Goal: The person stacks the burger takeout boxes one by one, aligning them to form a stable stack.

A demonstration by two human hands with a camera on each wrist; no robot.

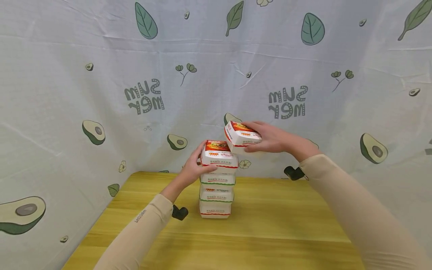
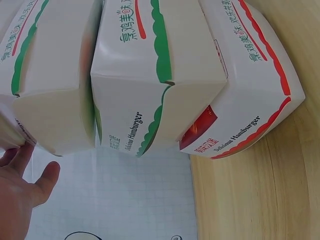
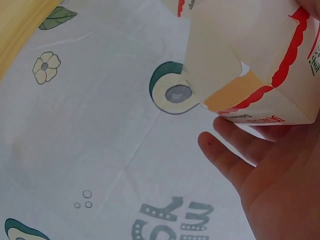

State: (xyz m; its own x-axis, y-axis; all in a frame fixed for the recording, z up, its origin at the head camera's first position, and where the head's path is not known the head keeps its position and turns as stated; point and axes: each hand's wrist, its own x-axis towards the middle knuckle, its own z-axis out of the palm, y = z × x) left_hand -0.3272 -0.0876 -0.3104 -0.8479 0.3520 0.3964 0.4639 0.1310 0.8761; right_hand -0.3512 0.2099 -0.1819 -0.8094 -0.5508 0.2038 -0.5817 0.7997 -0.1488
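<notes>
Several white paper hamburger boxes (image 1: 216, 197) stand in one upright stack on the wooden table (image 1: 270, 225). Red trim marks the bottom and top boxes, green trim those between. The left hand (image 1: 192, 171) holds the top box (image 1: 222, 161) by its left side, thumb at the front and fingers toward the back. Up and to the right, the right hand (image 1: 271, 138) grips another red-trimmed hamburger box (image 1: 242, 140) by its right end. That box is tilted, and its lower left corner overlaps the top box in the head view. A partly open side flap shows on it in the right wrist view.
A pale cloth (image 1: 216, 56) printed with avocados and leaves hangs behind the table's back edge. Dark wrist-worn pieces, one by the left cuff (image 1: 180, 212) and one by the right cuff (image 1: 294, 173), stick out over the table.
</notes>
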